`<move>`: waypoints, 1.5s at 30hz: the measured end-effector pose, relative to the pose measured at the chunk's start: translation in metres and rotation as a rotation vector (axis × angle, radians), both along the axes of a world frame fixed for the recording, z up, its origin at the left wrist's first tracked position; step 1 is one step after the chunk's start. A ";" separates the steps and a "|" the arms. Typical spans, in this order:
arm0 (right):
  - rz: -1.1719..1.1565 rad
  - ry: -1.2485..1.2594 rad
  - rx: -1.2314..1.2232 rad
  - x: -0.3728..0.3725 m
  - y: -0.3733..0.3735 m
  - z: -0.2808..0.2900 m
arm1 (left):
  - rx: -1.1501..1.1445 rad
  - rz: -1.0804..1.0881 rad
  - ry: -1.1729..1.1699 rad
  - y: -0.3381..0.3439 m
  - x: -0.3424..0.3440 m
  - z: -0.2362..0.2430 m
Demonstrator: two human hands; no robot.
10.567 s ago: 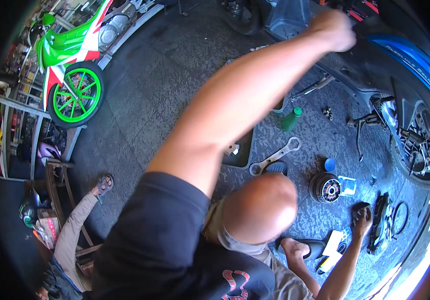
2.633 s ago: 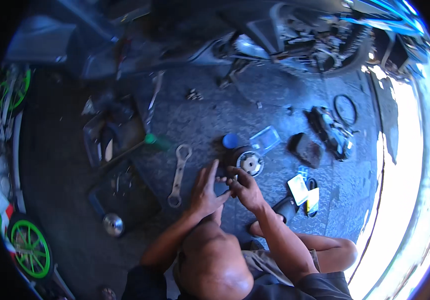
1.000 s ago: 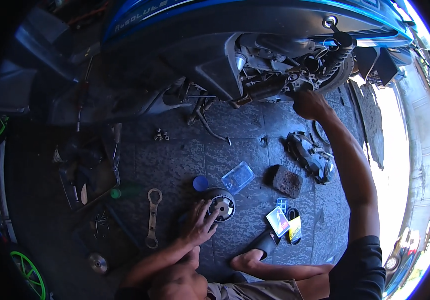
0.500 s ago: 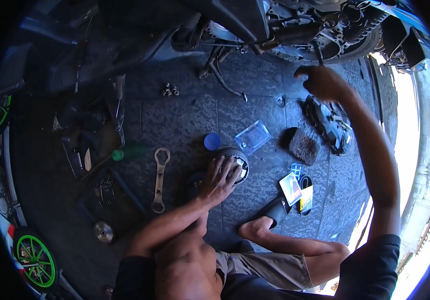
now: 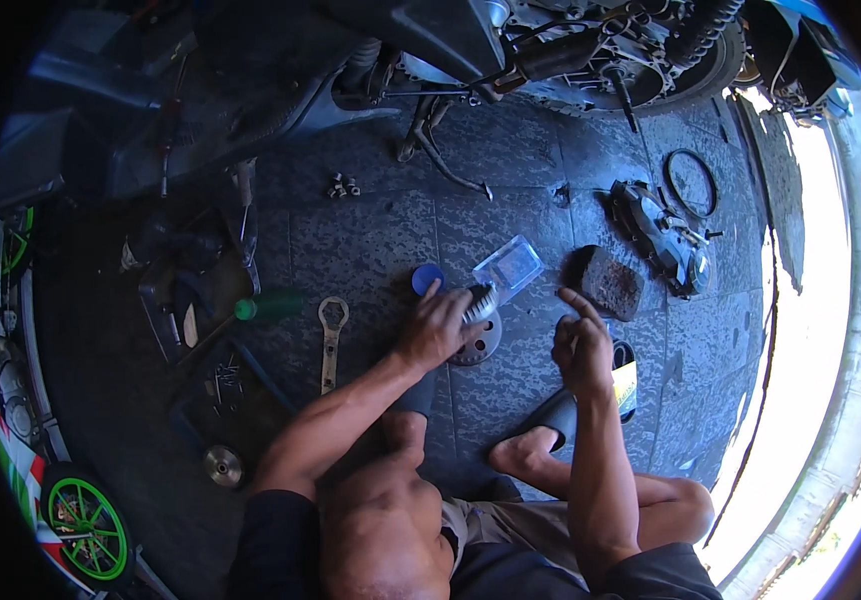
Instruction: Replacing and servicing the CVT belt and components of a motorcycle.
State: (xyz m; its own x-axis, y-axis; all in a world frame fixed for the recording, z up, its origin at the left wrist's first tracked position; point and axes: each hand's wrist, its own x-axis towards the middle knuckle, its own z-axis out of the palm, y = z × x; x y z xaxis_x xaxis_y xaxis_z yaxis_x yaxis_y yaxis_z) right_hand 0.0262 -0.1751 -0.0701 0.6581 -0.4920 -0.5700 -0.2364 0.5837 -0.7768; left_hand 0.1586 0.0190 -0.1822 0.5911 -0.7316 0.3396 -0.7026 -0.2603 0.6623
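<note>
Several screws (image 5: 226, 376) in dark tray (image 5: 263, 375); left hand (image 5: 434, 326) holds round part (image 5: 480, 303).

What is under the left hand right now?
Partly under the left hand: a ribbed part and a holed disc. The hand covers their left sides; what lies beneath them cannot be seen.

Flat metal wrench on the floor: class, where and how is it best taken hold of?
Probably mid-shank, coming straight down from above and pinching the two long edges. The wrench lies flat on the floor, so little of it can be reached from underneath; its narrow, straight shank suits a pinch, while the left forearm covers its near end.
</note>
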 end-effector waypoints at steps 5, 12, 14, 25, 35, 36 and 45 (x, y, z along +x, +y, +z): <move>0.196 0.031 0.014 0.007 0.044 0.018 | -0.104 0.530 0.840 -0.009 0.018 0.040; 0.396 0.021 -0.016 0.048 0.071 0.032 | -0.165 0.543 0.806 -0.003 0.005 0.069; 0.446 0.040 -0.054 0.053 0.071 0.027 | -0.172 0.557 0.795 -0.003 0.002 0.069; 0.041 -0.156 0.959 0.055 0.085 0.022 | -0.283 0.502 0.607 0.005 -0.013 0.067; 0.551 0.282 -0.354 0.056 0.054 0.034 | -0.173 0.595 0.811 0.007 -0.002 0.054; 0.489 0.322 -0.478 0.057 0.050 0.037 | -0.179 0.638 0.951 0.006 0.000 0.053; 0.779 0.302 -1.098 0.069 0.069 0.038 | -0.205 0.599 0.930 0.001 -0.003 0.046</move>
State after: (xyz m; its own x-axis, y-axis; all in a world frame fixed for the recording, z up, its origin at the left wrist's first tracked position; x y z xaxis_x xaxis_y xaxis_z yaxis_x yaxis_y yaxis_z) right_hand 0.0957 -0.1057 -0.0325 0.8895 -0.3430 -0.3019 -0.4568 -0.6487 -0.6087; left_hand 0.1557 0.0196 -0.1358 0.9147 -0.2259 -0.3352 0.2884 -0.2162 0.9328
